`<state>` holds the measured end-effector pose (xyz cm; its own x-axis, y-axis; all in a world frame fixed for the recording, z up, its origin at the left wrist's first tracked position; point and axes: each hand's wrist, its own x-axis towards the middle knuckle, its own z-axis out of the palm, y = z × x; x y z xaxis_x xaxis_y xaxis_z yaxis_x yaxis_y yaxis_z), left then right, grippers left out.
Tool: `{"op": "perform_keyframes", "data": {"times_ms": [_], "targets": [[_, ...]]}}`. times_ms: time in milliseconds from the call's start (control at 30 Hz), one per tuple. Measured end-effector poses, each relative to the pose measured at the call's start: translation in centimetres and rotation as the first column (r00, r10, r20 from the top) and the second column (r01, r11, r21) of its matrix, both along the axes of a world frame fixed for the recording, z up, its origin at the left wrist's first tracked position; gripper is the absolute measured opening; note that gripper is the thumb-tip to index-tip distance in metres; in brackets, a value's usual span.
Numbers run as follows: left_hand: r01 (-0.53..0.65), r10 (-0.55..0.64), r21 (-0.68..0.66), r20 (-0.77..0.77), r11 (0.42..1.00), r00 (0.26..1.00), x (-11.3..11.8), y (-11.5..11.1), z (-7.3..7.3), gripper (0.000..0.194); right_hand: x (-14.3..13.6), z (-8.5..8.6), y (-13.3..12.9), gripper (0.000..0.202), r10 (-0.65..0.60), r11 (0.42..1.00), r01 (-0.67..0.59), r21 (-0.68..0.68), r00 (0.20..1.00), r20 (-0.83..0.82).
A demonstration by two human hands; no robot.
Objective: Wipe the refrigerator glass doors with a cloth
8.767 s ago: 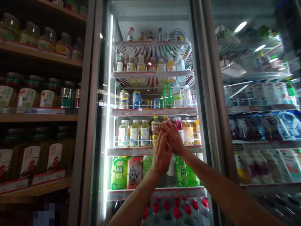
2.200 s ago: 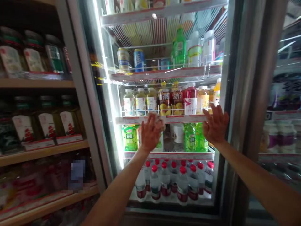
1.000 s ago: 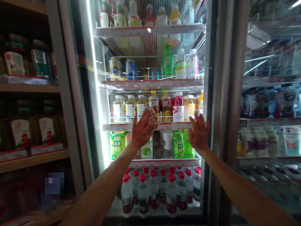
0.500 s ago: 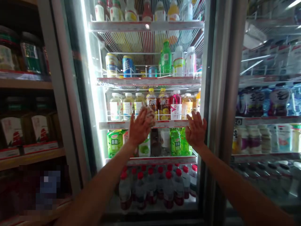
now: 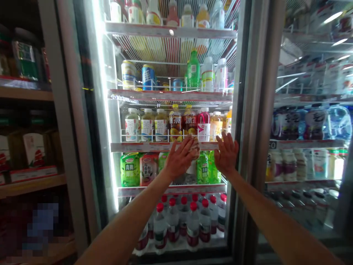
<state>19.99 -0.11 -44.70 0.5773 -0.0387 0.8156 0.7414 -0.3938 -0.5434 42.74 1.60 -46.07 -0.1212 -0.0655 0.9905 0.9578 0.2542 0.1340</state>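
Note:
My left hand [image 5: 179,159] presses a crumpled, pale, patterned cloth [image 5: 195,148] under its fingers, in front of the middle shelf of a lit drinks fridge. Both hands appear to be against the glass door, though the glass itself barely shows. Raised with its fingers up and slightly apart, my right hand [image 5: 226,154] lies flat near the door's right side and holds nothing. Behind the hands are a pink-red bottle [image 5: 204,123], brown tea bottles [image 5: 175,123] and green drink bottles [image 5: 203,167].
A metal door frame [image 5: 255,129] runs down the right, with another stocked fridge beyond it. On the left stands a wooden shelf [image 5: 30,94] with large jars. Red-capped bottles [image 5: 193,224] fill the fridge bottom; cans [image 5: 149,77] sit higher up.
My left hand has slid the cloth to the right and slightly down, closer to my right hand. My right hand stays nearly in place while the view shifts slightly.

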Motion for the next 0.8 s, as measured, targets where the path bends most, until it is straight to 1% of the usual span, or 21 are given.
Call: {"op": "perform_keyframes", "data": {"times_ms": [33, 67, 100, 133, 167, 200, 233, 267, 300, 367, 400, 433, 467, 500, 533, 600, 667, 700, 733, 767, 800], "targets": [[-0.001, 0.001, -0.001, 0.058, 1.000, 0.998, -0.9, 0.1, 0.4, 0.037, 0.0, 0.0, 0.0, 0.054, 0.001, 1.000, -0.001, -0.004, 1.000, -0.003], [-0.005, 0.005, -0.002, 0.156, 1.000, 0.988, -2.1, 0.2, 0.9, 0.038, 0.0, 0.0, 0.0, 0.054, 0.001, 1.000, -0.001, -0.007, 1.000, -0.005], [-0.011, 0.011, -0.003, 0.289, 1.000, 0.957, -3.3, 0.4, 1.6, 0.039, 0.0, 0.0, 0.1, 0.054, -0.001, 1.000, 0.001, -0.008, 1.000, -0.005], [-0.019, 0.019, -0.005, 0.441, 1.000, 0.897, -4.3, 0.5, 2.2, 0.040, 0.0, -0.1, 0.1, 0.053, -0.004, 1.000, 0.004, -0.003, 1.000, -0.003], [-0.027, 0.027, -0.009, 0.574, 1.000, 0.818, -4.9, 0.7, 2.8, 0.042, -0.1, 0.0, 0.1, 0.052, -0.009, 1.000, 0.009, 0.006, 1.000, -0.003], [-0.032, 0.035, -0.017, 0.666, 0.999, 0.745, -5.0, 0.7, 3.1, 0.044, -0.1, 0.0, 0.1, 0.052, -0.014, 1.000, 0.014, 0.012, 1.000, -0.002], [-0.034, 0.041, -0.024, 0.704, 0.999, 0.709, -4.6, 0.7, 3.2, 0.045, -0.1, 0.0, 0.1, 0.051, -0.020, 1.000, 0.020, 0.019, 1.000, 0.000], [-0.034, 0.044, -0.028, 0.688, 0.999, 0.724, -3.8, 0.7, 3.0, 0.045, -0.2, 0.0, 0.1, 0.050, -0.025, 0.999, 0.025, 0.022, 1.000, 0.002], [-0.034, 0.043, -0.026, 0.615, 0.999, 0.787, -2.6, 0.6, 2.7, 0.044, -0.2, 0.0, 0.1, 0.050, -0.026, 0.999, 0.026, 0.026, 1.000, 0.002], [-0.030, 0.031, -0.007, 0.344, 1.000, 0.938, -0.2, 0.4, 1.7, 0.041, -0.2, 0.1, 0.1, 0.050, -0.023, 0.999, 0.023, 0.035, 1.000, 0.007], [-0.026, 0.025, 0.005, 0.201, 1.000, 0.979, 0.6, 0.3, 1.4, 0.040, -0.1, 0.1, 0.1, 0.050, -0.020, 0.999, 0.020, 0.036, 1.000, 0.010], [-0.022, 0.021, 0.015, 0.090, 1.000, 0.996, 1.0, 0.3, 1.2, 0.039, -0.1, 0.1, 0.1, 0.050, -0.017, 0.999, 0.016, 0.036, 1.000, 0.012], [-0.020, 0.019, 0.021, 0.028, 1.000, 0.999, 0.8, 0.3, 1.2, 0.039, -0.1, 0.1, 0.1, 0.050, -0.014, 0.999, 0.014, 0.036, 1.000, 0.012], [-0.019, 0.019, 0.025, 0.021, 0.999, 1.000, 0.2, 0.3, 1.6, 0.038, -0.1, 0.1, 0.1, 0.051, -0.012, 0.999, 0.012, 0.038, 1.000, 0.011], [-0.022, 0.020, 0.027, 0.067, 0.999, 0.998, -0.9, 0.4, 2.2, 0.038, -0.1, 0.1, 0.1, 0.051, -0.012, 0.999, 0.011, 0.037, 1.000, 0.013], [-0.024, 0.015, 0.030, 0.271, 0.999, 0.962, -3.4, 0.7, 3.8, 0.041, -0.2, 0.1, 0.1, 0.051, -0.016, 0.999, 0.016, 0.033, 1.000, 0.014], [-0.023, 0.005, 0.028, 0.509, 0.999, 0.861, -5.1, 1.0, 5.4, 0.045, -0.2, 0.1, 0.1, 0.052, -0.023, 0.999, 0.023, 0.035, 1.000, 0.011], [-0.022, 0.003, 0.025, 0.588, 0.999, 0.809, -5.2, 1.1, 5.9, 0.047, -0.3, 0.1, 0.2, 0.052, -0.026, 0.999, 0.026, 0.036, 1.000, 0.009], [-0.020, 0.003, 0.021, 0.621, 1.000, 0.784, -4.9, 1.1, 6.2, 0.047, -0.3, 0.2, 0.2, 0.052, -0.029, 0.999, 0.029, 0.039, 1.000, 0.005], [-0.019, 0.005, 0.016, 0.607, 1.000, 0.795, -4.0, 1.1, 6.1, 0.046, -0.3, 0.2, 0.2, 0.052, -0.031, 0.999, 0.031, 0.043, 1.000, 0.003], [-0.015, 0.007, 0.010, 0.542, 1.000, 0.840, -2.9, 1.0, 5.8, 0.045, -0.3, 0.2, 0.2, 0.052, -0.031, 0.998, 0.031, 0.047, 1.000, 0.004]]}}
